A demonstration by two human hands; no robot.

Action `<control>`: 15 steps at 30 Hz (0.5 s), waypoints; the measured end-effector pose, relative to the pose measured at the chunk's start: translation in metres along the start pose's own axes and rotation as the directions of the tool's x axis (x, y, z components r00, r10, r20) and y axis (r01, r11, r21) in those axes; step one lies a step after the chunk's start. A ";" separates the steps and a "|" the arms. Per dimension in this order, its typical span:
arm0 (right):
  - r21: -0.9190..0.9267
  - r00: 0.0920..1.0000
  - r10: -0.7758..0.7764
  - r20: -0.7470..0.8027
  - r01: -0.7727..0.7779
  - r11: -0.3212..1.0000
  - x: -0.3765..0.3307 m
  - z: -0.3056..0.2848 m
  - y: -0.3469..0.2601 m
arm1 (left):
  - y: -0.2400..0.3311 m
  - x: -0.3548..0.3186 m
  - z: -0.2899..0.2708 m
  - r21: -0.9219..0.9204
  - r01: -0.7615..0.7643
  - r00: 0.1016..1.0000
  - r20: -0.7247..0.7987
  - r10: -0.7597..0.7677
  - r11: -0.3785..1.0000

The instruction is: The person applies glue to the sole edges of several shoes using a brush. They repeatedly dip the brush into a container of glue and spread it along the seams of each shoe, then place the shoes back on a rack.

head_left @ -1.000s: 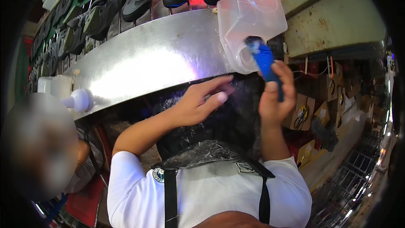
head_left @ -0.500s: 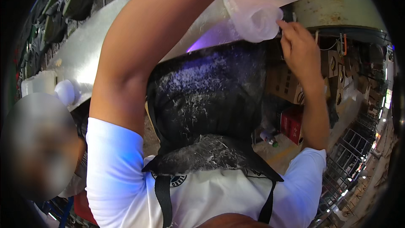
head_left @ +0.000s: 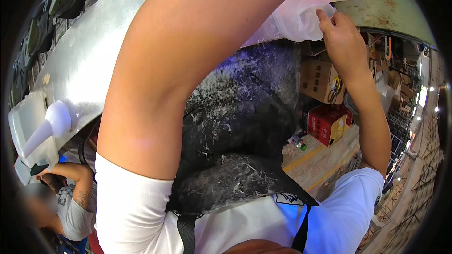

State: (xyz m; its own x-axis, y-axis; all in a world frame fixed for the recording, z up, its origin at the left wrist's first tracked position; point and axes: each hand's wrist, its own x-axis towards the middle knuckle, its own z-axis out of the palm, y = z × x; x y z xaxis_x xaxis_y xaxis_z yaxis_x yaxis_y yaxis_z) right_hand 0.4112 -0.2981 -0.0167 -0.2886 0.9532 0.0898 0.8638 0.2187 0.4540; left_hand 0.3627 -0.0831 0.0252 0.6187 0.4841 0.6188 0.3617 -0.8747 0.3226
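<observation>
My right hand (head_left: 347,49) is at the upper right, its thumb and index finger closed on the edge of a crumpled, translucent white plastic bag (head_left: 301,22). The bag's middle is rolled into a loose round fold, and a flatter part spreads toward the top edge. My left forearm (head_left: 207,33) crosses over the metal table and leaves the picture at the top, so the left hand is out of sight. Between my arms hangs my black apron (head_left: 235,117), dusted with white shreds.
A shiny metal table (head_left: 89,51) runs along the left, with a clear plastic tub (head_left: 28,113) and a white round-ended object (head_left: 59,118). A co-worker (head_left: 75,197) sits lower left. Cardboard box (head_left: 316,79), red box (head_left: 325,124) and bottle (head_left: 296,142) stand below right. A stained pale-green surface (head_left: 386,4) lies beyond.
The whole view has shifted, and the plastic bag and my right hand now appear slightly farther right and higher. The right-hand pinch stays. More of the co-worker, tub and boxes shows.
</observation>
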 end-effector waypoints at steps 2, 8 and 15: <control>0.001 1.000 0.012 -0.004 -0.012 1.000 0.003 0.000 -0.002 | -0.001 -0.002 -0.003 -0.068 0.041 0.999 -0.001 -0.041 0.997; 0.002 1.000 0.012 0.009 -0.012 1.000 0.006 0.007 0.000 | 0.000 -0.007 -0.007 -0.250 0.155 0.987 -0.003 -0.160 0.956; 0.324 0.990 0.101 0.098 -0.128 0.937 0.000 -0.005 0.009 | 0.004 -0.010 -0.012 -0.181 0.070 0.996 0.061 -0.060 0.981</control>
State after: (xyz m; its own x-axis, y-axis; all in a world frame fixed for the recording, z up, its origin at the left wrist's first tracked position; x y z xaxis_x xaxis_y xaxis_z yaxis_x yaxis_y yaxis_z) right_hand 0.4169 -0.2973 -0.0086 -0.1576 0.9864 0.0476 0.9805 0.1506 0.1264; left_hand 0.3494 -0.0918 0.0292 0.6372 0.5361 0.5537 0.2716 -0.8286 0.4896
